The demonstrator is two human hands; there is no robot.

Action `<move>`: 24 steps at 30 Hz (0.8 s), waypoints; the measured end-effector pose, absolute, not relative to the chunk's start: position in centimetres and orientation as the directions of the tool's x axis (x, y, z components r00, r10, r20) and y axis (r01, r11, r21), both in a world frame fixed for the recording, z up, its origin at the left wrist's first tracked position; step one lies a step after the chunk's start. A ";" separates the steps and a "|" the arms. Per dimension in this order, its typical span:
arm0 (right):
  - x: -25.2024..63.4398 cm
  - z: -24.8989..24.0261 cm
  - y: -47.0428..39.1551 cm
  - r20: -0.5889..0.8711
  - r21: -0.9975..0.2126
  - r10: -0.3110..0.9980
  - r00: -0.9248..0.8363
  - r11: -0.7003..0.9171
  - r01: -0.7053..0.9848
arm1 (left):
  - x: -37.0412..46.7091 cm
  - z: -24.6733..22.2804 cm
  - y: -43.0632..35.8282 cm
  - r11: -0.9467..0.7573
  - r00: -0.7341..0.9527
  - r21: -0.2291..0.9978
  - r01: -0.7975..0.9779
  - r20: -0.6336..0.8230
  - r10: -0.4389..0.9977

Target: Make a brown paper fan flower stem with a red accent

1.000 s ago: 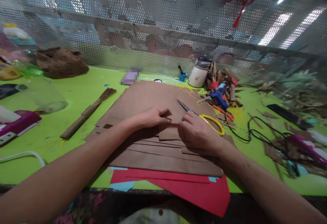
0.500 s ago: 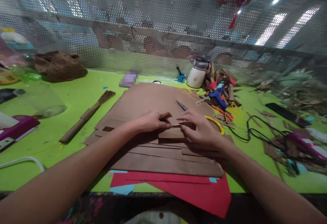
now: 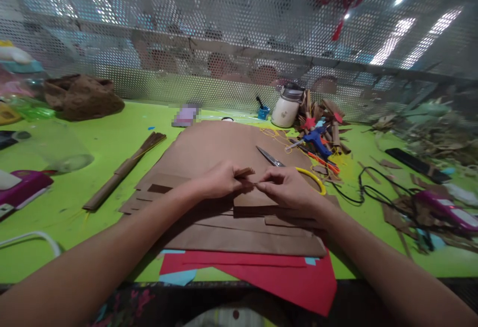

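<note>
My left hand point(image 3: 224, 180) is closed on a small folded strip of brown paper point(image 3: 245, 172), whose end sticks up past the thumb. Close beside it, my right hand point(image 3: 286, 185) pinches at the near tip of that strip, thumb and forefinger pressed together. Both hands are over a stack of brown paper sheets point(image 3: 224, 143), with cut strips of brown paper point(image 3: 242, 237) layered along its near side. Scissors point(image 3: 269, 156) with yellow handles lie on the stack, partly hidden behind my right hand. Red paper point(image 3: 298, 282) juts out beneath the stack at the table's front edge.
A rolled brown paper bundle point(image 3: 119, 177) lies left. Behind right are a blue glue gun point(image 3: 317, 140), a white jar point(image 3: 287, 108) and paper rolls. A black cable point(image 3: 360, 187) and a purple-and-white device point(image 3: 444, 210) lie right; a clear bottle point(image 3: 59, 143) is left.
My right hand's fingers have come together and moved left to meet the strip in my left hand. The scissors show more of their blades. The view has shifted slightly.
</note>
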State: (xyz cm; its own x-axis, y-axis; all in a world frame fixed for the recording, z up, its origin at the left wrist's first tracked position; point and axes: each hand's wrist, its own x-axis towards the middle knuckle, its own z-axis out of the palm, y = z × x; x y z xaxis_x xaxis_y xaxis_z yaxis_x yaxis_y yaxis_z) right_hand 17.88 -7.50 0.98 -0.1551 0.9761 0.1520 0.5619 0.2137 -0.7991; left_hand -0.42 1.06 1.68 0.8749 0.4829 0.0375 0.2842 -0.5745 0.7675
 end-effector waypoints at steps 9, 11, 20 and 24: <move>17.7 1.1 -7.3 0.130 -0.885 0.991 -0.040 0.134 0.445 | 0.2 2.0 -0.1 -0.625 0.866 0.745 0.235 0.131 0.482; 17.8 1.0 -7.3 0.189 -0.867 0.981 -0.037 0.185 0.463 | 0.1 2.0 -0.3 -0.616 0.863 0.748 0.246 0.120 0.490; 19.3 1.8 -7.7 0.297 -0.635 0.941 -0.165 0.323 0.702 | -0.5 1.9 0.4 -0.548 0.878 0.791 0.271 0.029 0.477; 20.3 1.8 -7.4 0.241 -0.679 0.951 -0.192 0.307 0.667 | -0.5 1.8 0.7 -0.502 0.862 0.811 0.301 -0.007 0.506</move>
State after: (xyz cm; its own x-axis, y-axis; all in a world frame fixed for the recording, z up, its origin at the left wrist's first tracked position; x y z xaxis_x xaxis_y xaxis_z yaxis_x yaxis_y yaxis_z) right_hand 20.25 -7.39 1.81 -0.1921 0.9513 0.2410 0.6670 0.3067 -0.6790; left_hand -0.51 0.70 1.78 0.8623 0.5063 -0.0070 0.3011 -0.5016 0.8110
